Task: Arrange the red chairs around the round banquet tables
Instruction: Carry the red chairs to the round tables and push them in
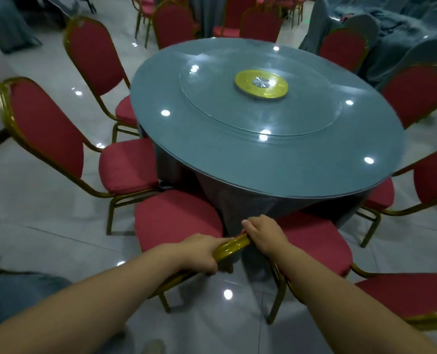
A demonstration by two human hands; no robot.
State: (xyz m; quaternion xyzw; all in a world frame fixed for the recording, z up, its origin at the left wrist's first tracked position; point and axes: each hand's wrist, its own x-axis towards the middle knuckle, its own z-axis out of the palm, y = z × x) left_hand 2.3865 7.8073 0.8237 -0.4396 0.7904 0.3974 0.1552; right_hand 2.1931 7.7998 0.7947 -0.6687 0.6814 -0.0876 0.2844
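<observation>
The round worktop (263, 149) fills the centre of the frame, ringed by red chairs. At lower centre, the nearest chair (179, 221), seat tucked toward the cloth, is seemingly being steered: left hand (202, 254) and right hand (266, 233) both curl round its gold backrest rail (234, 246).

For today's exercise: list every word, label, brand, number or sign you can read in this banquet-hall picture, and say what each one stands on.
There are none. No readable text shows on the round table, the gold disc at its centre, the red chairs, or the gold chair frame gripped by the left hand and the right hand.
</observation>
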